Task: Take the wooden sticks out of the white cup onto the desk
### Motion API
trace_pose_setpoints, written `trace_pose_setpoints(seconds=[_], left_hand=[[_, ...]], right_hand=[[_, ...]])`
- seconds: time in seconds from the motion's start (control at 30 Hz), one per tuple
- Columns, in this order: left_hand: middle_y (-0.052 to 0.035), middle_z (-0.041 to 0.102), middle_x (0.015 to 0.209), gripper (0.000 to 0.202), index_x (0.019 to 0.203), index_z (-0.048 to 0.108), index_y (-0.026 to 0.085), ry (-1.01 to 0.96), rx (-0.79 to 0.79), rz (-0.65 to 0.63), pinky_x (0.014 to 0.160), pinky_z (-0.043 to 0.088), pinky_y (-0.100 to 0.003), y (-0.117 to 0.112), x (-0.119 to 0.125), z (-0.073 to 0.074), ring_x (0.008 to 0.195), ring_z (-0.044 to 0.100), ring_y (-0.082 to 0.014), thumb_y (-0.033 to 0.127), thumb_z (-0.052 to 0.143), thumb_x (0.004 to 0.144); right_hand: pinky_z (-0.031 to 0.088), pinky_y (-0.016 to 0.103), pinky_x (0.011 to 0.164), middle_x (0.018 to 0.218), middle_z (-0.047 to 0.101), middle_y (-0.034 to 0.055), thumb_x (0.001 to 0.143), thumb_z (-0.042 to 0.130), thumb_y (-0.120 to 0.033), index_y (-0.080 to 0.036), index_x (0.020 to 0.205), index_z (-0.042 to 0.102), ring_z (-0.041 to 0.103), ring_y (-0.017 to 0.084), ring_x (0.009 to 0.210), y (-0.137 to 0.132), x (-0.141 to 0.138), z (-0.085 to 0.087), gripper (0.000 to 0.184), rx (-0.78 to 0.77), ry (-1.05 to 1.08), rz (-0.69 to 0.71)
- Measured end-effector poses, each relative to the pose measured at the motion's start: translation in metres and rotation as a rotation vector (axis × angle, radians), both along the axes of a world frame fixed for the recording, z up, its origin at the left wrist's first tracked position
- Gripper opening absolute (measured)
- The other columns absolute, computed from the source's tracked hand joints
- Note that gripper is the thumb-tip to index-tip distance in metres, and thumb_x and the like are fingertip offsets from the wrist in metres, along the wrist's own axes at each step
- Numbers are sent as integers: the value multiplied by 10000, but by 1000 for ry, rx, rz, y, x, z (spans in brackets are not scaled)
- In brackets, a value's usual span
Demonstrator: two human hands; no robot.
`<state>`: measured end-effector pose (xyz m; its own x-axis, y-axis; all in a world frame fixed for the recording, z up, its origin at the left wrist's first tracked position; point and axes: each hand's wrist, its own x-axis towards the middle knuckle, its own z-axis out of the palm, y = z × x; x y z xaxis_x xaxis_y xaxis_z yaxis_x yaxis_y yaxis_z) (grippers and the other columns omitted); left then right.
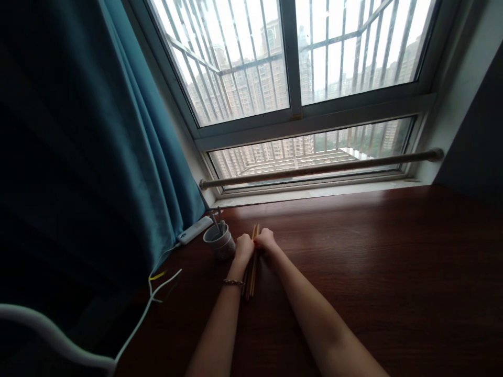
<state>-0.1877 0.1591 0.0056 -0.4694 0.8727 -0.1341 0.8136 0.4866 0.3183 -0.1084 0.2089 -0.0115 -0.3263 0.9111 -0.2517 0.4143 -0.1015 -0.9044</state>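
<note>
head view: left hand (244, 246) and right hand (266, 239), side by side, are clamped on a bundle of thin sticks (251, 281) over the brown desk (353, 251), near a cup (223, 248); stick-to-desk contact is unclear.

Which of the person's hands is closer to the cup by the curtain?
The left hand: it is just to the right of the cup. The right hand is farther right, beyond the left hand, at the sticks.

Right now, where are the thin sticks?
In the head view, the thin sticks are between the left hand and right hand, just right of the cup on the brown table.
</note>
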Motion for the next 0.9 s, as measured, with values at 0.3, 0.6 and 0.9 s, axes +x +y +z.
trace_pose_setpoints(seconds=[0.3, 0.6, 0.9], left_hand=[[-84, 556, 1092, 271, 1109, 529, 130, -57, 33, -40, 796, 498, -373, -2, -7, 3, 954, 575, -198, 282, 530, 885], [-65, 579, 1029, 269, 1067, 549, 118, -141, 248, 16, 746, 513, -347, -33, -50, 74, 875, 592, -183, 321, 502, 897], [-49, 600, 904, 227, 1010, 557, 102, -213, 247, 160, 636, 527, -279, -65, -100, 82, 733, 602, -126, 295, 496, 906]], right_hand=[[513, 294, 694, 780, 638, 58, 722, 666, -196, -91, 768, 605, 619, 153, 766, 6, -15, -17, 130, 98, -195, 38], [472, 351, 765, 894, 622, 182, 779, 527, -182, -80, 852, 630, 601, 249, 871, -1, -4, 9, 163, 421, -115, 31], [350, 257, 968, 1222, 536, 60, 734, 441, -24, -144, 1120, 588, 470, 180, 1117, -40, -31, 33, 430, 990, 226, 490]])
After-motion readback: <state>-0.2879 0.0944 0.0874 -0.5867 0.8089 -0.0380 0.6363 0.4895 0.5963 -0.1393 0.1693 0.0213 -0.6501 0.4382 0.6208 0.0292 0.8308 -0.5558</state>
